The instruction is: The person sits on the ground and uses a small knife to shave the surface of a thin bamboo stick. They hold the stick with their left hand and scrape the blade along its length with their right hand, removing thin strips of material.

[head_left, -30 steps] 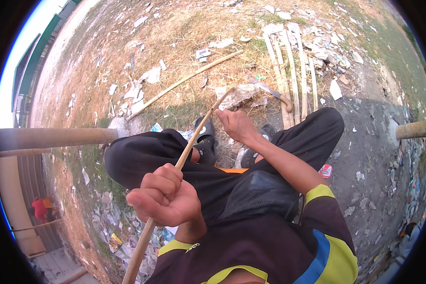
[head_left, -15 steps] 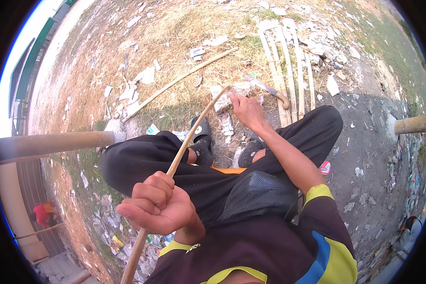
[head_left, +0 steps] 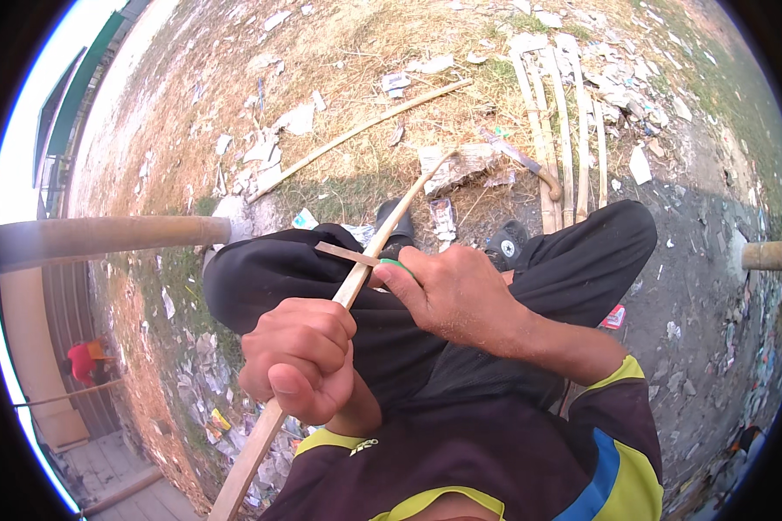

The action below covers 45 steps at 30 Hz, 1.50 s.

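Observation:
A long, pale bamboo strip (head_left: 254, 447) runs slantwise from the lower left up past my knees, its far end tapering to a thin tip. My left hand (head_left: 300, 354) is wrapped around it at the lower part, thumb toward me. Over the strip's middle lies the narrow, brownish blade of a knife (head_left: 346, 253), crossing it at an angle. Closed around the knife's green handle is my right hand (head_left: 465, 295), with the thumb along the near side of the strip. Its other fingertips are hidden behind the hand.
Beyond my feet lie a pale block (head_left: 459, 168), a long blade with a curved wooden handle (head_left: 517, 158) and several bamboo strips (head_left: 585, 130). One bamboo piece (head_left: 365, 127) rests on dry grass. Bamboo poles stand left (head_left: 113, 241) and right (head_left: 763, 255). A person in red (head_left: 84, 365) is far left.
My right hand has come back from the strip's far tip to its middle, and the knife now shows across the strip. My left hand still grips the strip. The view has shifted slightly.

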Each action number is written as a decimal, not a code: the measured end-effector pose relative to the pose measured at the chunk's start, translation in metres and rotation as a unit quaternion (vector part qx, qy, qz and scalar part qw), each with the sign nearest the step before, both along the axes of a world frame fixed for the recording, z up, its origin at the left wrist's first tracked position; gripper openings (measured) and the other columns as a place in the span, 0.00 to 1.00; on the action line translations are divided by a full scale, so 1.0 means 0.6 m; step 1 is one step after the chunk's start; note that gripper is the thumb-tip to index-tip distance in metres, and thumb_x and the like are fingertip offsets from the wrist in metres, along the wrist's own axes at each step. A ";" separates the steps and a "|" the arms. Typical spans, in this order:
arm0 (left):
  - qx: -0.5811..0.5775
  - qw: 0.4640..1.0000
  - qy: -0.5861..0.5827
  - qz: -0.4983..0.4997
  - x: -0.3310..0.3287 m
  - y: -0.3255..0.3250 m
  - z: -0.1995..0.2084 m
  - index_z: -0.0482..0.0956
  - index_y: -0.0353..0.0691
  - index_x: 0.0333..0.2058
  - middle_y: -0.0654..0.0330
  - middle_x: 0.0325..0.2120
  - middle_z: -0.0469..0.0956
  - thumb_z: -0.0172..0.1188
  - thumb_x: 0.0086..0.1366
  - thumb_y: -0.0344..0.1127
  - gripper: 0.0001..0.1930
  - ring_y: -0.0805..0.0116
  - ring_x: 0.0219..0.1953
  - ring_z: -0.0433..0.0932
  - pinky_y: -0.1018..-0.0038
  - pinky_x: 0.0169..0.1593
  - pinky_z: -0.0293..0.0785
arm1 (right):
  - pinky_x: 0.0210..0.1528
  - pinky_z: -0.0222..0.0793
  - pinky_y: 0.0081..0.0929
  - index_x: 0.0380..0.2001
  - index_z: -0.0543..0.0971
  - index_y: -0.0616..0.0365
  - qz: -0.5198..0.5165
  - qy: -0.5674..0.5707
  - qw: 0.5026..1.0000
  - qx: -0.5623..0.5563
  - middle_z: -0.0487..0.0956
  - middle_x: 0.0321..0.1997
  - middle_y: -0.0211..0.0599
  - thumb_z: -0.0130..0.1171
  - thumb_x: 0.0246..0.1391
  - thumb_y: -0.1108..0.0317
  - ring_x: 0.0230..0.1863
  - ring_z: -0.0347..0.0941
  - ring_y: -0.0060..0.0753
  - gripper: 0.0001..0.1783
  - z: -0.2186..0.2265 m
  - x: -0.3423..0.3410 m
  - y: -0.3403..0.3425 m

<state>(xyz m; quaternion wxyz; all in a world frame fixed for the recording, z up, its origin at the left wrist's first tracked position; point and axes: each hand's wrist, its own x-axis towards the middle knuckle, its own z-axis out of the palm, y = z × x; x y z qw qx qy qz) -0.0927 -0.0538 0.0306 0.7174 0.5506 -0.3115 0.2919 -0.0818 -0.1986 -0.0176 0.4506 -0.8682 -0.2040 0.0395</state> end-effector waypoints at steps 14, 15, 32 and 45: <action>-0.018 1.000 0.007 0.019 -0.001 -0.021 0.009 0.48 0.41 0.10 0.63 0.05 0.57 0.42 0.70 0.32 0.26 0.77 0.05 0.53 0.78 0.09 0.52 | 0.18 0.66 0.46 0.20 0.73 0.57 -0.077 -0.004 0.997 0.000 0.70 0.10 0.49 0.47 0.63 0.51 0.15 0.71 0.57 0.24 -0.065 0.004 -0.015; -0.020 0.999 0.011 0.023 -0.005 -0.021 0.009 0.48 0.42 0.10 0.63 0.05 0.57 0.42 0.70 0.32 0.26 0.77 0.05 0.53 0.78 0.09 0.52 | 0.18 0.66 0.46 0.20 0.73 0.57 -0.076 -0.007 0.997 0.006 0.70 0.10 0.49 0.47 0.63 0.51 0.15 0.71 0.57 0.24 -0.079 0.008 -0.021; 0.029 0.999 -0.033 -0.011 -0.001 -0.029 0.006 0.50 0.45 0.12 0.68 0.05 0.55 0.40 0.70 0.32 0.25 0.81 0.05 0.51 0.81 0.08 0.51 | 0.20 0.62 0.43 0.18 0.69 0.60 -0.041 0.029 0.998 0.044 0.69 0.12 0.48 0.47 0.64 0.58 0.16 0.69 0.54 0.22 -0.063 0.011 -0.039; -0.002 0.999 0.019 0.041 -0.006 -0.022 0.004 0.48 0.48 0.09 0.68 0.04 0.53 0.37 0.72 0.36 0.28 0.80 0.05 0.47 0.80 0.11 0.45 | 0.19 0.63 0.45 0.18 0.72 0.60 -0.064 -0.046 0.994 0.078 0.67 0.11 0.50 0.48 0.63 0.55 0.15 0.68 0.56 0.24 -0.117 0.023 -0.015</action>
